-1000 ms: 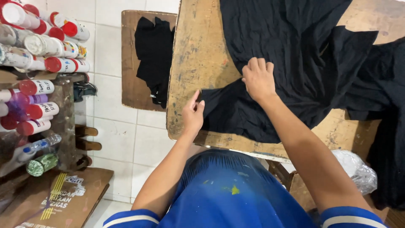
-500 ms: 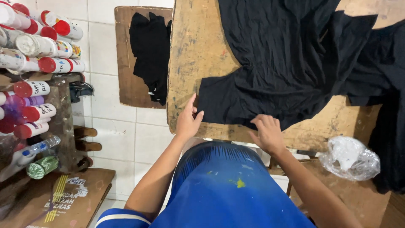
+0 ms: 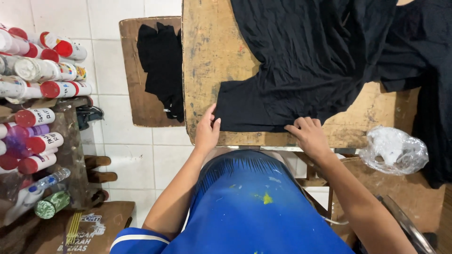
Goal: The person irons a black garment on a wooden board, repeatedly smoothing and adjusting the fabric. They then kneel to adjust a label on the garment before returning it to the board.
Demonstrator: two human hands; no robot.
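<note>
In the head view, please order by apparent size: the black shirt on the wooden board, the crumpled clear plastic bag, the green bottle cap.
1. Black shirt
2. Crumpled clear plastic bag
3. Green bottle cap

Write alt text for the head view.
A person's left hand and right hand press the near hem of a black garment flat on a worn wooden board. Red-capped bottles fill a rack at left.

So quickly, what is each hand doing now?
Left hand: open, fingers on the corner of the black shirt.
Right hand: open, flat on the shirt's lower edge.
</note>
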